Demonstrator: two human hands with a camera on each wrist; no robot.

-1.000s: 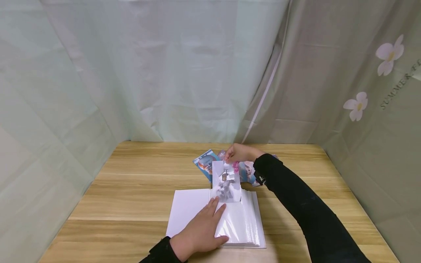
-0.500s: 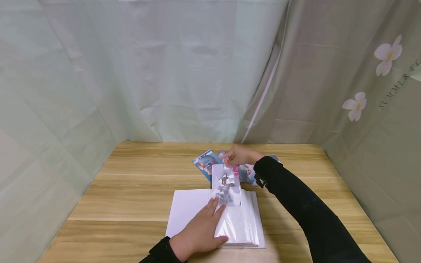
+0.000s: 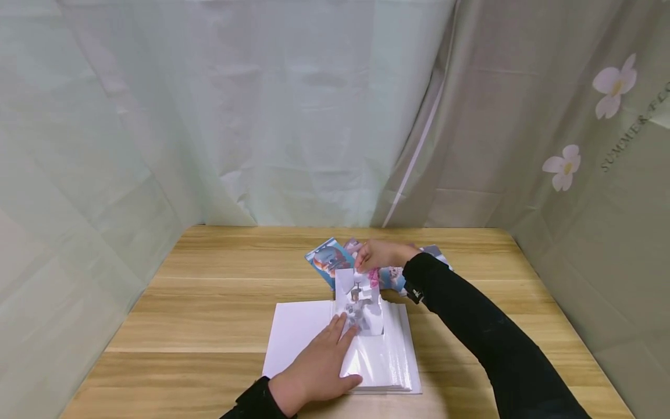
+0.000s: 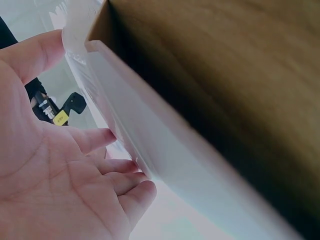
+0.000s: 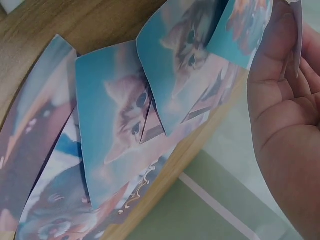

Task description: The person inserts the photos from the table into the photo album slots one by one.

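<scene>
A white photo album [image 3: 295, 331] lies open on the wooden table, its clear-sleeved pages stacked on the right. My left hand [image 3: 321, 366] rests on the album with fingers spread and fairly straight; the left wrist view shows its fingertips against the pages. A pale photo [image 3: 358, 297] has its lower part inside the top sleeve and its upper part sticking out past the album's far edge. My right hand [image 3: 384, 254] pinches the photo's top edge between thumb and fingers. In the right wrist view only a thin edge of that photo [image 5: 299, 42] shows at the fingertips.
Several loose photos lie overlapping behind the album, among them a blue one [image 3: 328, 259] on the left and kitten pictures [image 5: 117, 105] beside the right hand. Pale curtains [image 3: 314, 116] hang behind the table [image 3: 209, 291] and on both sides.
The right hand has come nearer the album, and the photo it holds has slid further down into the sleeve. The left hand has stayed in place on the album.
</scene>
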